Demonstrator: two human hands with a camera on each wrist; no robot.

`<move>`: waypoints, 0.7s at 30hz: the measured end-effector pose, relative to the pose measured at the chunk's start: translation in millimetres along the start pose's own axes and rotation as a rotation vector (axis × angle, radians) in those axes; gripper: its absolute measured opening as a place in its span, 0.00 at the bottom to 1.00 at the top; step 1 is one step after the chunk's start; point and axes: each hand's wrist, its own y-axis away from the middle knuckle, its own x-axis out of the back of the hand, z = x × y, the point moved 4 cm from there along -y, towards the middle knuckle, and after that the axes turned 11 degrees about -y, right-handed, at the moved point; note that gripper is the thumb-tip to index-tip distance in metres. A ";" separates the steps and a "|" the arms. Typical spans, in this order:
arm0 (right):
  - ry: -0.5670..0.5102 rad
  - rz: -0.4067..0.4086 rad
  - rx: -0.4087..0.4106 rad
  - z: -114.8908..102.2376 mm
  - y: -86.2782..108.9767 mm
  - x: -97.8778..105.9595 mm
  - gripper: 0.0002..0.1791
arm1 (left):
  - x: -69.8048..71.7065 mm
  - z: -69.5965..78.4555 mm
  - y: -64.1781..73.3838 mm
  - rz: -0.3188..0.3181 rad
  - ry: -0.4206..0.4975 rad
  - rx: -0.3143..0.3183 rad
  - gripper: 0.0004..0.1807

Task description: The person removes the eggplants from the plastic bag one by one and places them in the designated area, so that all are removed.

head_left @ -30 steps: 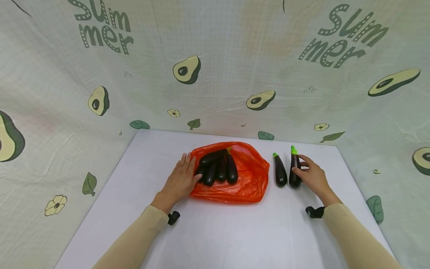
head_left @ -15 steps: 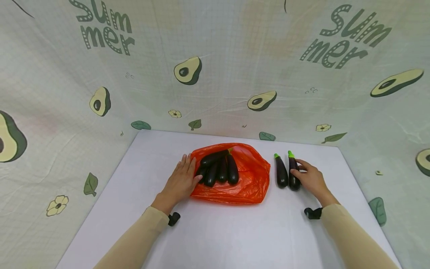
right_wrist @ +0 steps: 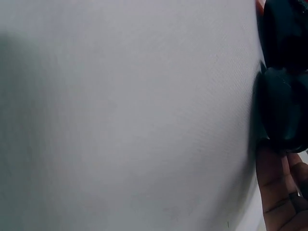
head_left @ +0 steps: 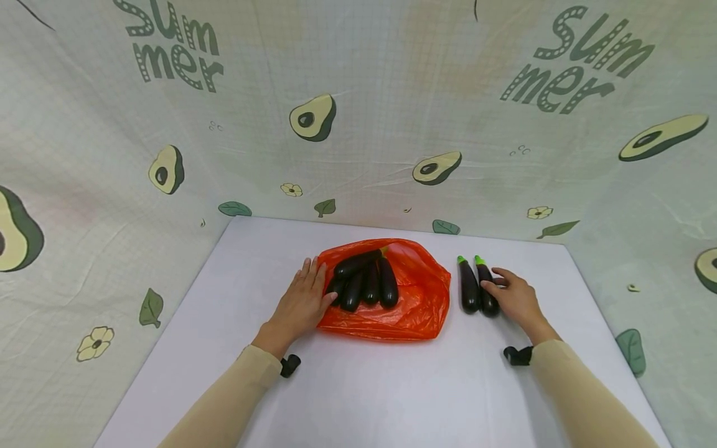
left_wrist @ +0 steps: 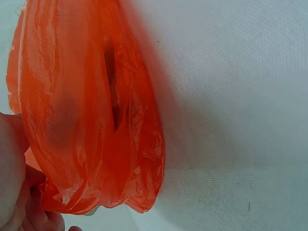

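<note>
An orange-red plastic bag point(head_left: 417, 292) lies open, with several dark eggplants point(head_left: 389, 283) inside. My left hand point(head_left: 299, 298) rests on the bag's left side with straight fingers, thumb extended over the nearest eggplant. In the left wrist view the bag point(left_wrist: 72, 120) bulges beside the thumb and fingers. To the right of the bag, two green-stemmed eggplants lie side by side: a left one point(head_left: 468, 289) and a right one point(head_left: 490, 305). My right hand point(head_left: 516, 302) touches the right one, its thumb over the skin. The right wrist view shows extended fingers point(right_wrist: 276, 192) against that eggplant's side point(right_wrist: 284, 113).
The table point(head_left: 358, 392) is white, backed by a hanging cloth point(head_left: 370, 137) printed with avocados and leaves. Black wrist devices point(head_left: 290, 365) show by both cuffs.
My right hand has moved slightly left and nearer, bringing the right eggplant up beside the other one, its stem swinging left. My left hand and the bag have stayed in place.
</note>
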 end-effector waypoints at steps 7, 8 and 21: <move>-0.011 0.004 -0.013 0.6 -0.3 -1.6 0.40 | 0.5 0.3 0.8 -0.007 0.014 0.008 0.45; -0.012 0.005 -0.019 1.3 -0.4 -1.9 0.40 | 0.5 0.3 0.8 -0.008 0.013 0.009 0.45; -0.039 0.053 -0.026 3.1 0.7 -4.1 0.41 | 2.2 0.0 0.8 -0.004 0.006 0.003 0.45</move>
